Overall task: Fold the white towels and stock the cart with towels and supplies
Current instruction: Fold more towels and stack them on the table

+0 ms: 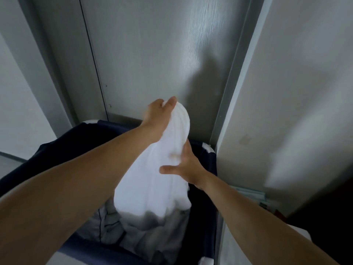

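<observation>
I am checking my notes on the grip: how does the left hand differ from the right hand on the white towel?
The left hand is higher, at the top end of the white towel; the right hand is lower, at its side. The left hand's fingers pinch the cloth; the right hand's fingers are spread and lie against it. Both touch the same towel.
</observation>
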Demonstrator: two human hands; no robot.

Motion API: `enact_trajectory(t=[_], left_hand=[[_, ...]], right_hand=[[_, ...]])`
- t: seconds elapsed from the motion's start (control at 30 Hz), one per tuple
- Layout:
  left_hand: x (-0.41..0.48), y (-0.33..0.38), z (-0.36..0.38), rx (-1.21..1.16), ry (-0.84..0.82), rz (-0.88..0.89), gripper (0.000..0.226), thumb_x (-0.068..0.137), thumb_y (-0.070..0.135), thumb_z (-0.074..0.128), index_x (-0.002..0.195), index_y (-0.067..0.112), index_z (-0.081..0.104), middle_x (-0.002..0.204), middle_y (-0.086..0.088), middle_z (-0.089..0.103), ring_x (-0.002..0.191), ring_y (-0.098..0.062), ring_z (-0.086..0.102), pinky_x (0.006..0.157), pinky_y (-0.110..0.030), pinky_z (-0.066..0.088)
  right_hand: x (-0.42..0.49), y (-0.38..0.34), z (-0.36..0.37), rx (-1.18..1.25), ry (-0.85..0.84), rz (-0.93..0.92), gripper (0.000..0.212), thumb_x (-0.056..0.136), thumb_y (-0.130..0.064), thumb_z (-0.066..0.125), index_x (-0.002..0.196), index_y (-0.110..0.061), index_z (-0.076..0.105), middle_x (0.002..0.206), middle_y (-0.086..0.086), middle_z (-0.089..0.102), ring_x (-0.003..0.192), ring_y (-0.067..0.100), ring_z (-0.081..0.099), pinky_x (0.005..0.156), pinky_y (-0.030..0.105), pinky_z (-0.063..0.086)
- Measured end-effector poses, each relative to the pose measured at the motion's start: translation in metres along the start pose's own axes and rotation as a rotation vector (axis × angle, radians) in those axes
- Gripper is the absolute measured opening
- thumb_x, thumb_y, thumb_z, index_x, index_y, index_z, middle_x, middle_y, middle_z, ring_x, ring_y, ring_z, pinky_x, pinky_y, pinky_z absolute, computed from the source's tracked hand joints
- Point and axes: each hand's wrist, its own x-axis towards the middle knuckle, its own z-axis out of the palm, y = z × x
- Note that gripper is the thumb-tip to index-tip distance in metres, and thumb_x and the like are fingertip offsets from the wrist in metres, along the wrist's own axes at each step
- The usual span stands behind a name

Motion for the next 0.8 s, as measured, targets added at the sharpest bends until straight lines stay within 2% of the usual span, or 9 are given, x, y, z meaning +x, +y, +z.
enact_trajectory(t=[0.1,0.17,0.23,0.37,0.43,0.47,0.53,0.67,0.8], left_hand=[[-0.001,0.024,0.015,-0.122,-0.166,-0.039,0.046,0.093,0.056,0.054,0.078,0.013,0.055,0.08,-0.003,0.058,0.077,-0.022,0.056,0.07,-0.033,0.043],[0.001,0.033,0.011,-0.19,-0.314,0.014,0.049,0.083,0.059,0.058,0.085,0.011,0.057,0.088,-0.006,0.061,0.084,-0.024,0.058,0.075,-0.038,0.045],[0.007,0.03,0.002,-0.263,-0.461,0.073,0.042,0.076,0.054,0.062,0.097,0.017,0.06,0.099,0.001,0.062,0.094,-0.016,0.059,0.085,-0.035,0.048],[0.009,-0.001,0.0,0.033,-0.717,0.121,0.09,0.073,0.031,0.087,0.144,0.037,0.033,0.138,0.015,0.043,0.125,0.001,0.045,0.091,-0.017,0.04],[0.002,-0.015,0.01,0.095,-0.878,0.094,0.092,0.074,0.022,0.087,0.139,0.044,0.026,0.129,0.028,0.044,0.11,0.016,0.05,0.086,-0.008,0.043],[-0.003,-0.019,0.017,0.124,-0.942,0.086,0.096,0.07,0.028,0.09,0.14,0.042,0.027,0.128,0.029,0.048,0.11,0.016,0.052,0.089,-0.011,0.047],[-0.012,-0.016,0.044,0.152,-1.008,0.153,0.117,0.059,0.044,0.095,0.151,0.042,0.022,0.14,0.022,0.05,0.126,-0.001,0.052,0.105,-0.032,0.047],[-0.047,0.037,0.108,-0.06,-0.904,0.161,0.094,0.054,0.052,0.092,0.137,0.032,0.053,0.122,0.013,0.067,0.112,-0.01,0.064,0.102,-0.041,0.05],[-0.076,0.082,0.16,-0.238,-0.937,0.148,0.072,0.065,0.036,0.092,0.129,0.027,0.061,0.117,0.004,0.072,0.107,-0.018,0.069,0.095,-0.045,0.055]], right_hand=[[0.01,-0.018,-0.001,0.08,0.397,0.04,0.095,0.065,-0.033,0.092,0.143,-0.028,0.04,0.13,-0.013,0.058,0.116,0.01,0.056,0.09,0.025,0.048],[0.015,-0.024,-0.016,0.073,0.516,0.066,0.065,0.068,-0.036,0.088,0.126,-0.027,0.059,0.109,-0.012,0.069,0.103,0.014,0.065,0.087,0.034,0.054],[0.011,-0.033,-0.036,0.108,0.58,0.062,0.049,0.071,-0.033,0.086,0.115,-0.028,0.066,0.096,-0.012,0.072,0.091,0.012,0.069,0.077,0.031,0.055],[-0.008,-0.059,-0.082,0.216,0.714,0.019,0.029,0.073,-0.026,0.085,0.094,-0.029,0.066,0.085,-0.009,0.073,0.082,0.011,0.07,0.068,0.026,0.055],[-0.022,-0.071,-0.105,0.269,0.772,0.022,0.029,0.071,-0.027,0.086,0.094,-0.028,0.067,0.088,-0.005,0.075,0.085,0.018,0.072,0.077,0.037,0.06],[-0.03,-0.078,-0.117,0.318,0.799,0.019,0.031,0.07,-0.026,0.086,0.096,-0.025,0.069,0.091,-0.003,0.076,0.087,0.02,0.073,0.08,0.04,0.06],[-0.048,-0.091,-0.141,0.422,0.841,0.024,0.036,0.071,-0.026,0.087,0.102,-0.019,0.069,0.097,0.002,0.077,0.088,0.022,0.073,0.081,0.042,0.06],[-0.085,-0.116,-0.184,0.51,0.865,0.024,0.051,0.069,-0.038,0.088,0.108,-0.013,0.068,0.096,0.003,0.077,0.087,0.022,0.074,0.08,0.039,0.06],[-0.135,-0.12,-0.235,0.539,0.948,-0.049,0.048,0.074,-0.031,0.085,0.113,-0.007,0.068,0.096,0.006,0.077,0.086,0.024,0.075,0.081,0.041,0.061]])
